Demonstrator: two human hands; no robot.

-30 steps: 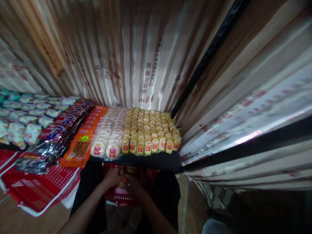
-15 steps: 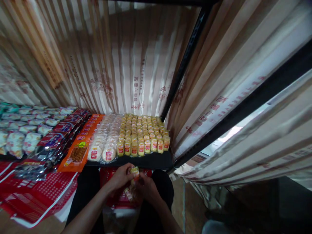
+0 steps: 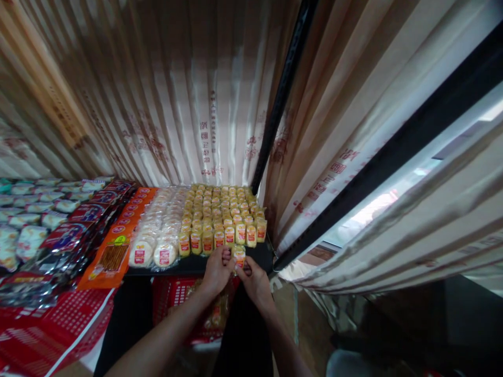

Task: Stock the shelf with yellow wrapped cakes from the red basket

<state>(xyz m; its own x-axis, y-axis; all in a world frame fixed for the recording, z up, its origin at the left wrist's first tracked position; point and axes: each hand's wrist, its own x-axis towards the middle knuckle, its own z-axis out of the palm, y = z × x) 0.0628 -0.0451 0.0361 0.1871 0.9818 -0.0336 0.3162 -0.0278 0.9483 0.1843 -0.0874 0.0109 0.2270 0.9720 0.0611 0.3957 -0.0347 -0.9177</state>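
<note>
Both my hands meet at the front edge of a dark shelf (image 3: 188,264). Between them stands a small yellow snack packet (image 3: 239,255) with a red label. My left hand (image 3: 217,270) pinches its left side and my right hand (image 3: 254,278) pinches its right side. Just behind it stand rows of several identical yellow packets (image 3: 220,214). To their left lie rows of round pale cakes in clear wrap (image 3: 159,233). Below my wrists sits a red plastic basket (image 3: 178,298) with more packets inside.
Orange snack-stick packs (image 3: 118,246), dark red foil bags (image 3: 74,230) and pale green-white bags (image 3: 27,209) fill the shelf leftwards. A red printed bag (image 3: 47,324) hangs at lower left. Pleated beige curtains (image 3: 176,94) and black frame bars (image 3: 281,94) close the back and right.
My hands rose from the red basket to the shelf's front edge, carrying one yellow packet. The view shifted slightly, so the shelf sits further left.
</note>
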